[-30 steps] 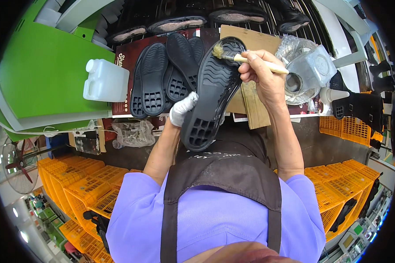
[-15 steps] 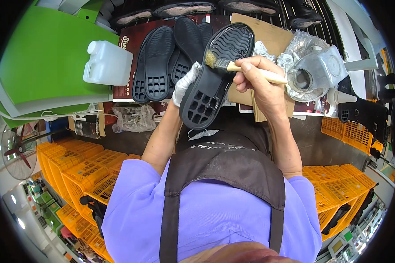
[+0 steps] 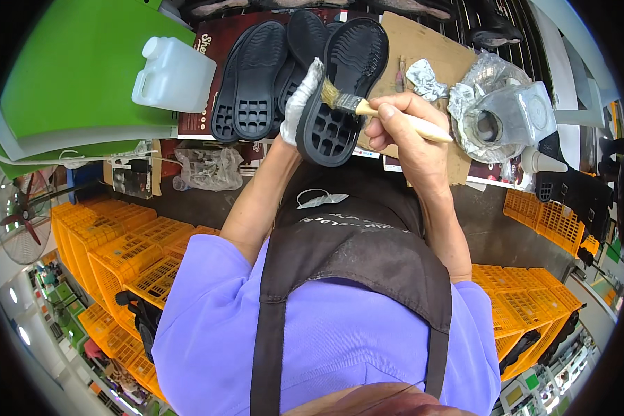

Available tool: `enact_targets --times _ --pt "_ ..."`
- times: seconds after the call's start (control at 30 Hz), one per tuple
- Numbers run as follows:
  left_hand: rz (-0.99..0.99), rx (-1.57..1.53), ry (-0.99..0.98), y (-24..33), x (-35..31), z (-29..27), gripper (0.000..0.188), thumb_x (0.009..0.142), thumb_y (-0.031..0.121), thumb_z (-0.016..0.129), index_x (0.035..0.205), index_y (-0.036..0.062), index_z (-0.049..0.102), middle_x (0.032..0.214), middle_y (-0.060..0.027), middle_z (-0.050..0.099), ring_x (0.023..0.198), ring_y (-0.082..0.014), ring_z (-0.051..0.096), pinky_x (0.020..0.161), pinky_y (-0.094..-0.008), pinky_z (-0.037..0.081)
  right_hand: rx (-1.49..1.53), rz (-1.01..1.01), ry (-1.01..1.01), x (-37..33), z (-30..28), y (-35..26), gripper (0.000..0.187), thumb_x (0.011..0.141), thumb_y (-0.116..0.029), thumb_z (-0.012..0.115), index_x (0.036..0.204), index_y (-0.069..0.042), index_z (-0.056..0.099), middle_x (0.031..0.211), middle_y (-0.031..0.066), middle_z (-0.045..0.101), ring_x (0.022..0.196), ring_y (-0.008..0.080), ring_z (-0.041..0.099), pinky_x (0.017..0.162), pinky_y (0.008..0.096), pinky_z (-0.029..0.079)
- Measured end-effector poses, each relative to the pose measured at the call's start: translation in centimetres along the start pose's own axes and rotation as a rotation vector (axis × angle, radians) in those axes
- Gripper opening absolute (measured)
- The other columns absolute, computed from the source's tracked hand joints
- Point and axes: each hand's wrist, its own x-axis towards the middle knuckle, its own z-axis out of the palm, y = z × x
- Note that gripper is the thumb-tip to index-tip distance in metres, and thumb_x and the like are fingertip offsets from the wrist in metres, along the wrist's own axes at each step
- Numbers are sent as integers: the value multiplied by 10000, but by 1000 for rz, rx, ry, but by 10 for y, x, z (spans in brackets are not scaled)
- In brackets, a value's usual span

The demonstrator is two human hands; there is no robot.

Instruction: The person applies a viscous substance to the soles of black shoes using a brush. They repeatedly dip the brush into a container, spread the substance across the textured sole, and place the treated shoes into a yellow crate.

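Observation:
A black shoe sole (image 3: 353, 59) with a wavy forefoot and a gridded heel is held by my left hand (image 3: 299, 104), which wears white covering and grips the sole's left edge. My right hand (image 3: 412, 128) is closed round the pale wooden handle of a flat paintbrush (image 3: 426, 129). The brush's bristles rest on or just over the sole's middle, near its left edge. Parts of the forefoot look wet and shiny. Left of my left hand, several more black soles (image 3: 255, 83) lie on a dark red printed board (image 3: 204, 41).
A white plastic jug (image 3: 177, 76) stands at the left by a green surface (image 3: 83, 62). To the right are cardboard (image 3: 423, 45), crumpled white cloth (image 3: 426, 78), a clear cut container (image 3: 516, 114) and a white nozzle bottle (image 3: 542, 163). Orange crates (image 3: 128, 243) are stacked behind me.
The sole has turned more upright and shifted in my hands. The brush has moved from the forefoot down toward the middle of the sole. The view has shifted slightly.

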Motion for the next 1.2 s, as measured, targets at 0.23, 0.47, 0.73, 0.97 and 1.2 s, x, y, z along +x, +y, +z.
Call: enact_targets --times 0.23,0.47,0.73,0.97,1.2 --pt "52 -30 -53 5 2 5 475 941 440 368 1155 46 527 1073 -95 603 890 -201 613 810 -344 509 -65 4 -53 -6 4 -3 193 875 -114 540 939 58 601 703 95 617 576 107 577 531 207 480" --pt "68 -50 -154 8 -1 12 444 953 401 362 1176 46 509 1076 -74 600 908 -182 605 817 -333 506 -9 35 -84 -11 5 -13 152 862 -83 565 911 47 627 685 85 632 562 91 589 519 193 485" --pt "119 223 87 9 -17 37 401 963 356 368 1117 27 538 1005 -70 620 869 -135 610 774 -254 513 18 92 -204 -14 -3 -38 189 857 -116 564 914 56 617 692 97 629 570 104 590 517 204 488" --pt "-71 200 106 13 -29 52 283 949 261 433 1040 16 544 940 -43 618 821 -100 598 713 -263 533 12 56 -320 -8 -5 -56 219 833 -158 578 896 47 627 664 98 622 556 110 587 505 205 481" --pt "-135 791 -99 13 -44 45 247 872 110 549 1102 21 549 1011 -93 610 881 -157 607 762 -277 535 -29 23 -480 7 -14 -52 243 810 -188 596 879 42 635 651 97 615 529 124 579 482 217 479"
